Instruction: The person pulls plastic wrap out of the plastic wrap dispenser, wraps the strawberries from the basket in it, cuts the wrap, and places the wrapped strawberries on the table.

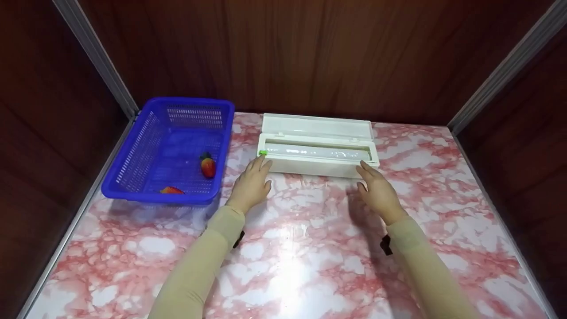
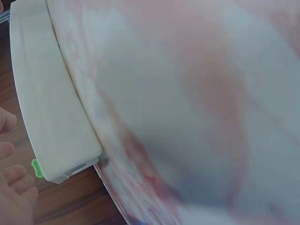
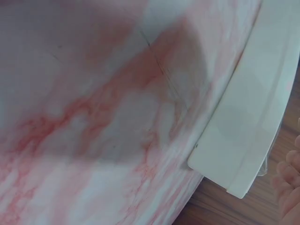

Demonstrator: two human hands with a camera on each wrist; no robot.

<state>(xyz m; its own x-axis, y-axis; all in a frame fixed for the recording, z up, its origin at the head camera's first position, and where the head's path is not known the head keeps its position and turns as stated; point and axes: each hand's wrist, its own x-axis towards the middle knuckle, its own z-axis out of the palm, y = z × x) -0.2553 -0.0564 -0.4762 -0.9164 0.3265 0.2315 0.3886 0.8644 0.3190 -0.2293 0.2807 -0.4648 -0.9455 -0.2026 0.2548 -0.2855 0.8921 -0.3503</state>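
Note:
A long white cling film box (image 1: 316, 167) lies on the table with its lid (image 1: 316, 126) tipped back. A roll of clear cling film (image 1: 310, 152) lies inside, and a small green slide cutter (image 1: 263, 152) sits at the left end of the front rim. My left hand (image 1: 252, 184) is at the front left corner, fingertips right by the cutter, holding nothing. At the front right corner, my right hand (image 1: 376, 190) has its fingers loosely extended toward the rim. In both wrist views, the fingers show only at the edge, beside the box (image 2: 56, 103).
A blue plastic basket (image 1: 106, 188) stands left of the box, with one red-and-yellow strawberry (image 1: 208, 168) and another similar fruit (image 1: 172, 190) inside. The table (image 1: 310, 248) has a red-and-white marbled top. Dark wood panels (image 1: 288, 53) with metal edges enclose it at the back and sides.

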